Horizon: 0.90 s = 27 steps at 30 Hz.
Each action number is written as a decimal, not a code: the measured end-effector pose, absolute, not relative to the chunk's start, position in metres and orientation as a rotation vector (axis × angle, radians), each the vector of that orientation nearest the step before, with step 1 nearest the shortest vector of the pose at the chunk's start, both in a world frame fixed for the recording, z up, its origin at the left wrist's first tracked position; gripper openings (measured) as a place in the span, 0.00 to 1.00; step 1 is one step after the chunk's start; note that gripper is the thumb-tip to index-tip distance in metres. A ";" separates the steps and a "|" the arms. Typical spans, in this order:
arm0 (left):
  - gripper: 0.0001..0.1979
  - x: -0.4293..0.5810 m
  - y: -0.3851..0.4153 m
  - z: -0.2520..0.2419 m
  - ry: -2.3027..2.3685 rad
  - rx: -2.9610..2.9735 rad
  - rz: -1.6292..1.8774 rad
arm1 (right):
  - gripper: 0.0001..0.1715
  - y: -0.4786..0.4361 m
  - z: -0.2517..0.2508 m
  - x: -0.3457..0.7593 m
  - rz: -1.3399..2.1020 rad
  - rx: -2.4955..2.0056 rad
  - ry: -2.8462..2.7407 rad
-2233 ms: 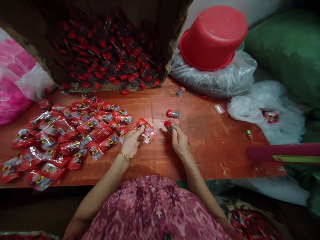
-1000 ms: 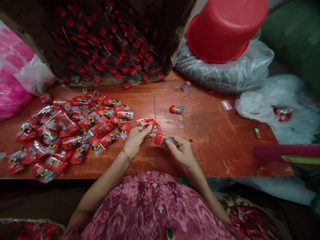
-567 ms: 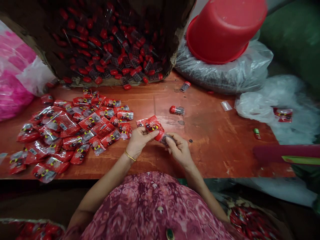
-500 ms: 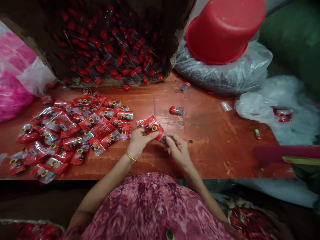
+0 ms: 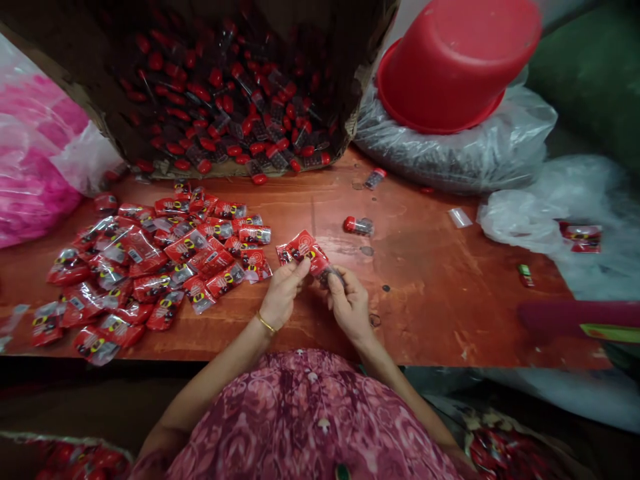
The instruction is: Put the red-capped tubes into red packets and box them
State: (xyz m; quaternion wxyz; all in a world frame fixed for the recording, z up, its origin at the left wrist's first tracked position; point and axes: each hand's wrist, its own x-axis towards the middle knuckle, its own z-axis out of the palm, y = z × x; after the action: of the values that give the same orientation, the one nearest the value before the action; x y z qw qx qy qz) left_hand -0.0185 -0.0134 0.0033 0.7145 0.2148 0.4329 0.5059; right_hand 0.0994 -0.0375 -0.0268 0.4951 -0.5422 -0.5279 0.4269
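**At mid-frame, a red packet [image 5: 304, 244] and a jar [image 5: 329, 273] come together**

Just below the middle of the frame, the left hand [image 5: 281, 297] pinches the low edge of the packet with its thumb and fingers. The right hand [image 5: 351, 307] is just beside it, pinching the dark end of the jar. The jar's other end looks tucked into the packet, but the fingers hide some of it. Both things are above the table [image 5: 450, 313]. A gold bangle [image 5: 266, 323] is on the left wrist.

To the left lies a big pile of packets [image 5: 150, 260], red and shiny. At the top left, a brown box [image 5: 352, 123] holds lots of jars with red caps. Two loose jars [image 5: 359, 225] lie right of the middle. At the upper right, a red tub [image 5: 460, 60] sits upside down on a clear bag [image 5: 460, 160]. Pink bags [image 5: 35, 167] fill the left edge.
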 end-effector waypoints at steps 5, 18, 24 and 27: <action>0.18 -0.015 -0.010 0.002 1.047 0.484 1.111 | 0.13 -0.037 -0.026 0.098 0.905 -1.366 -1.338; 0.11 -0.023 -0.008 -0.001 1.011 0.631 1.127 | 0.15 -0.033 -0.019 0.094 1.137 -1.237 -1.416; 0.12 -0.023 -0.007 0.004 1.013 0.623 1.064 | 0.16 -0.030 -0.018 0.097 1.334 -1.184 -1.418; 0.15 -0.020 -0.010 0.007 1.013 0.580 1.022 | 0.16 -0.031 -0.019 0.094 1.500 -1.071 -1.323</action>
State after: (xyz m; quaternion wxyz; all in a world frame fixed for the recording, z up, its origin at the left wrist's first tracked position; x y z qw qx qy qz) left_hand -0.0200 -0.0096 0.0069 0.7137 0.2618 0.4573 0.4614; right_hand 0.0942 -0.0306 -0.0186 0.4229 -0.4277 -0.5285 0.5992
